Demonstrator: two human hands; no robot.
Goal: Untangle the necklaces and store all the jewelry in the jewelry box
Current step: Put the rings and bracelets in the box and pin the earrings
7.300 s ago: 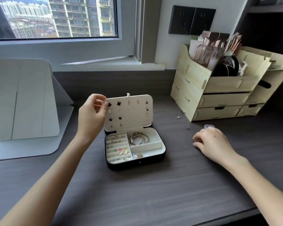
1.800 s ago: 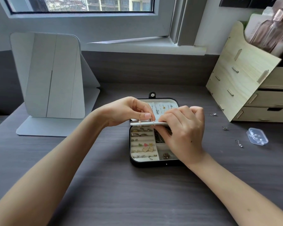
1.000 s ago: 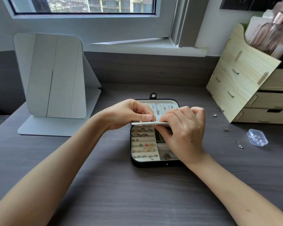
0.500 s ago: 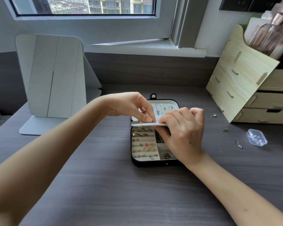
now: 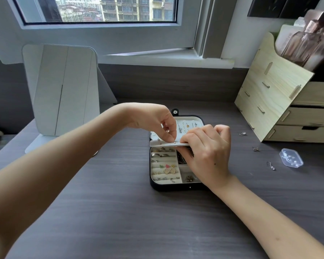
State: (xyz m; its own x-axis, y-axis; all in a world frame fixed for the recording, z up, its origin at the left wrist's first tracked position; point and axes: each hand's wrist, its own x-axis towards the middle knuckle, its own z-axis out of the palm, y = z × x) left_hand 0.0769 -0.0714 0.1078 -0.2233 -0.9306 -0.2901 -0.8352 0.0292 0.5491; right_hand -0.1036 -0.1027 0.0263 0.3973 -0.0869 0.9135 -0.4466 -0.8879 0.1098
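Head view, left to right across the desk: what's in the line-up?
White folding stand → jewelry box → small earring → second earring → hook earring → clear plastic case. Skipped: left hand and right hand, both on the box's earring panel, and the wooden organizer, which spans the earrings and case.

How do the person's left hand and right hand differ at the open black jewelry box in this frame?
The left hand points down from above and pinches a tiny stud on the white earring panel; the right hand grips that panel's right end. The left hand hangs above the panel with a bent wrist; the right hand covers the right compartments of the black jewelry box. Both work on the same panel.
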